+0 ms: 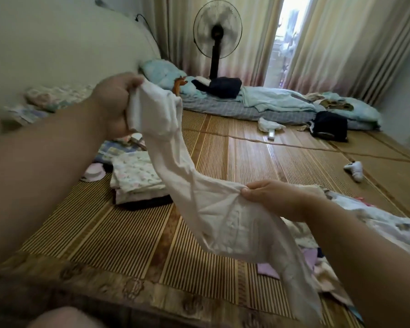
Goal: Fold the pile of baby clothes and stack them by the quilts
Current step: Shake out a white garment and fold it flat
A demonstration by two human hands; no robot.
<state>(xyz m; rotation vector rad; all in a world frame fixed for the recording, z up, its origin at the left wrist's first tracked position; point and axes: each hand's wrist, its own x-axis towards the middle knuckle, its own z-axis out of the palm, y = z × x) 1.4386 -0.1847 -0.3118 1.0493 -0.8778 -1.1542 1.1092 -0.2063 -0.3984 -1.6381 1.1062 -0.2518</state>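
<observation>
A pale white garment is held up off the bamboo mat, stretched between both hands. The left hand is closed on its upper end, raised near the wall side; the right hand has its fingers pinched shut on the lower, wider part, the loose end hanging toward the mat. A small stack of folded clothes is already laid on the mat left of the garment, with flowered bedding, likely the quilts, well beyond it by the wall. An unfolded pile is seen at the right, under the right arm. Task judged partly done: several items folded, this one not yet folded, a fair heap left.
</observation>
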